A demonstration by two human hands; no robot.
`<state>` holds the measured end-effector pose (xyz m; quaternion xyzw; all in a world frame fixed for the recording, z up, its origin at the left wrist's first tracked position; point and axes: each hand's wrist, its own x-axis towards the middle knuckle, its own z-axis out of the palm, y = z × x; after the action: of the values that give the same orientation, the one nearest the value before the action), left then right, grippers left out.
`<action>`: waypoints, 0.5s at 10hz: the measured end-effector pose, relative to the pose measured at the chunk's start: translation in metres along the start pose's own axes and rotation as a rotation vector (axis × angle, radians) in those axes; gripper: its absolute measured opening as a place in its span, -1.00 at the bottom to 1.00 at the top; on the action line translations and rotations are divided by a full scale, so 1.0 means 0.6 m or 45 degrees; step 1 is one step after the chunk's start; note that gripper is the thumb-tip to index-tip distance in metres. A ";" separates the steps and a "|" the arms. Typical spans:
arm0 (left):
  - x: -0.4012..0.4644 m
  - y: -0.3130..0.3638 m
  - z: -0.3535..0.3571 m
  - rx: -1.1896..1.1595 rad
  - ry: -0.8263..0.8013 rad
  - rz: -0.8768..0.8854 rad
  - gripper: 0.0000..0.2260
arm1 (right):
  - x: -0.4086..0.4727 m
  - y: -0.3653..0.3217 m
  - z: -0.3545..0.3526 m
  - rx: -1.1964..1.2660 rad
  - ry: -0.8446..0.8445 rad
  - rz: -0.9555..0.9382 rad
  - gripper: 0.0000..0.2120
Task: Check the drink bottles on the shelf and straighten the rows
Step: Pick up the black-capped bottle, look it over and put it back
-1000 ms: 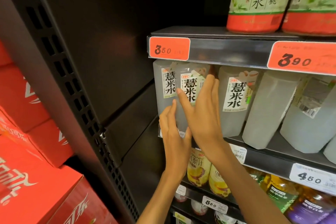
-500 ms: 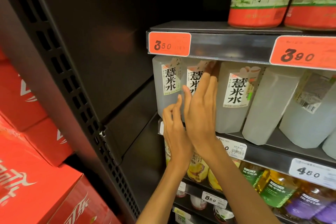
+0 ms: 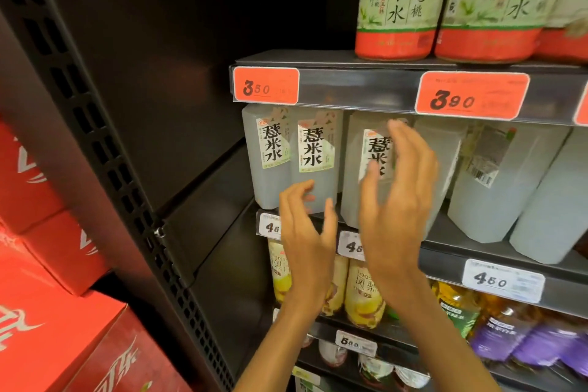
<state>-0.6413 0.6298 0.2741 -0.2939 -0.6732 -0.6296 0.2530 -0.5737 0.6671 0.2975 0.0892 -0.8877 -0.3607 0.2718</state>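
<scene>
Head view: left hand (image 3: 305, 242) and right hand (image 3: 394, 200), each grip spread and empty, hover before the third bottle (image 3: 366, 175), seemingly to square it.

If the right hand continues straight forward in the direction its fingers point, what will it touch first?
Most likely the third cloudy bottle from the left, directly behind the right hand. The hand's depth is unclear, so contact may be very near.

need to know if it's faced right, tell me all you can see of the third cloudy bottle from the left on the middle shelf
The third cloudy bottle is squarish translucent plastic holding pale liquid, standing upright on the middle shelf with its white, black-lettered label facing forward. A small gap separates it from the second bottle. The right hand, fingers spread, covers much of it; contact is unclear.
</scene>
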 end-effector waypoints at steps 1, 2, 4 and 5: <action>-0.010 0.014 0.028 -0.036 -0.221 -0.057 -0.61 | 0.000 0.084 0.008 0.607 0.961 1.153 -0.65; -0.013 0.032 0.055 -0.022 -0.367 -0.196 -0.45 | -0.002 0.092 0.005 0.591 0.771 1.441 -0.60; -0.002 0.041 0.070 0.062 -0.311 -0.248 -0.52 | 0.003 0.107 0.023 0.293 0.504 1.390 -0.64; -0.007 0.045 0.061 -0.042 -0.298 -0.226 -0.59 | 0.005 0.104 0.026 0.338 0.490 1.330 -0.61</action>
<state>-0.6182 0.6668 0.2869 -0.3087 -0.7110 -0.6219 0.1111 -0.5821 0.7203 0.3323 -0.2640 -0.7863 -0.0413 0.5572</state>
